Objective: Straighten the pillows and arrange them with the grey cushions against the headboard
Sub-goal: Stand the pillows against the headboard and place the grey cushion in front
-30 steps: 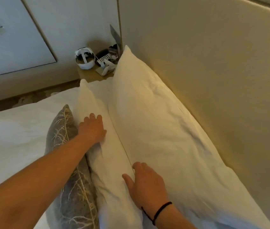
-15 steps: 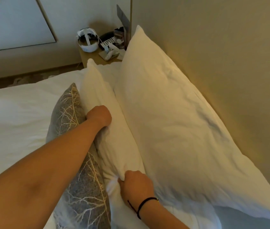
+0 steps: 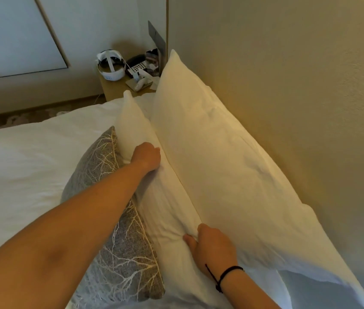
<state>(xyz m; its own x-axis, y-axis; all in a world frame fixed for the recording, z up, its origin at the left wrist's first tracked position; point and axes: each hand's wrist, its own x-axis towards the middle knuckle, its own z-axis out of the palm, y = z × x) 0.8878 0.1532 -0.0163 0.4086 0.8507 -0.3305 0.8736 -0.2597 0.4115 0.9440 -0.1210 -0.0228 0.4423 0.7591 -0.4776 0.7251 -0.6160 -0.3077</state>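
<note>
A large white pillow leans against the beige headboard. In front of it stands a second white pillow. My left hand grips this front pillow's upper edge, fingers curled into the gap between the two pillows. My right hand, with a black band at the wrist, grips the same pillow's edge nearer to me. A grey cushion with a pale branch pattern stands upright against the front pillow's outer side, partly hidden by my left forearm.
White bedding covers the mattress on the left. Beyond the pillows a wooden nightstand holds a white headset, a phone and small items. A framed picture hangs on the far wall.
Both hands went from lying flat on the front pillow to gripping its edge. The view moved slightly; the pillow stands a little more upright.
</note>
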